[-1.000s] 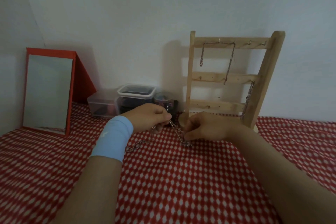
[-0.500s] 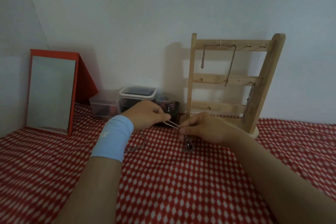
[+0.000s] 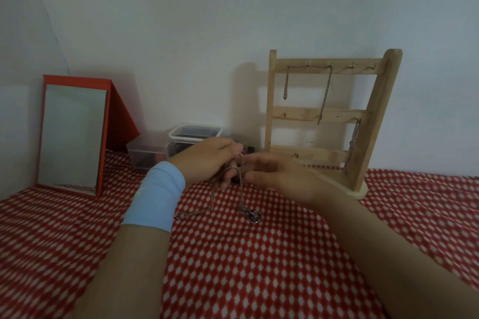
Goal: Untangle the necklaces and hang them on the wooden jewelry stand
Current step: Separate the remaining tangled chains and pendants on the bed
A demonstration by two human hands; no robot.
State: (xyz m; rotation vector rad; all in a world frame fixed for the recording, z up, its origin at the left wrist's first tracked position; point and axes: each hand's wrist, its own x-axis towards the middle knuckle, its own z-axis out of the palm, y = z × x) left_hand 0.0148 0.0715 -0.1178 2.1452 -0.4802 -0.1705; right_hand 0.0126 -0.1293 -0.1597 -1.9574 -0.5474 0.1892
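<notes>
Up front, the left hand [image 3: 207, 159] pinches a chain [image 3: 241, 197], its ringed end trailing on the red cloth [image 3: 233, 267]; the right hand [image 3: 281, 176] lies open beside it, near the stand [image 3: 324, 114].

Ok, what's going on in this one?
A person is working on a tangled necklace over a red checked cloth. The left hand, with a blue wristband, pinches the chain up so its loops hang down, and the ring pendant lies on the cloth. The right hand reaches toward the chain with fingers stretched out; blur hides whether it touches. Two chains already hang on the wooden jewelry stand.
</notes>
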